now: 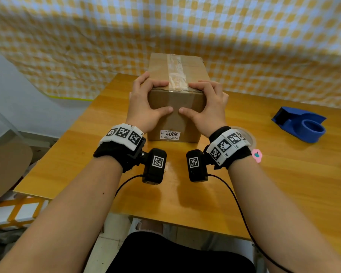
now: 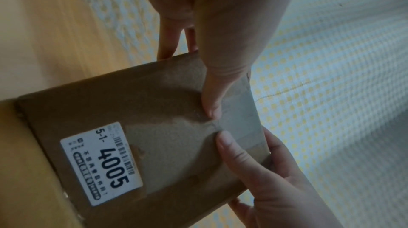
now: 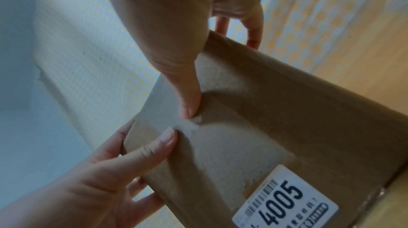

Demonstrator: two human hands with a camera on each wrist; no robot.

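Observation:
A brown cardboard box (image 1: 175,123) stands on the wooden table (image 1: 283,174), its long side running away from me. Clear tape (image 1: 175,69) runs along its top, and a white label (image 1: 169,134) reading 4005 sits low on the near face. My left hand (image 1: 144,105) grips the near top-left corner, fingers curled over the top edge and thumb pressed on the front face. My right hand (image 1: 210,107) mirrors it on the right corner. The thumb tips nearly meet at mid-face in the left wrist view, box (image 2: 154,109), and the right wrist view, box (image 3: 264,127).
A blue tape dispenser (image 1: 301,125) lies on the table to the right. A clear tape roll (image 1: 248,135) shows behind my right wrist, with a pink sticker (image 1: 256,155) beside it. A yellow checked cloth (image 1: 264,46) hangs behind. Brown cardboard (image 1: 6,166) stands left of the table.

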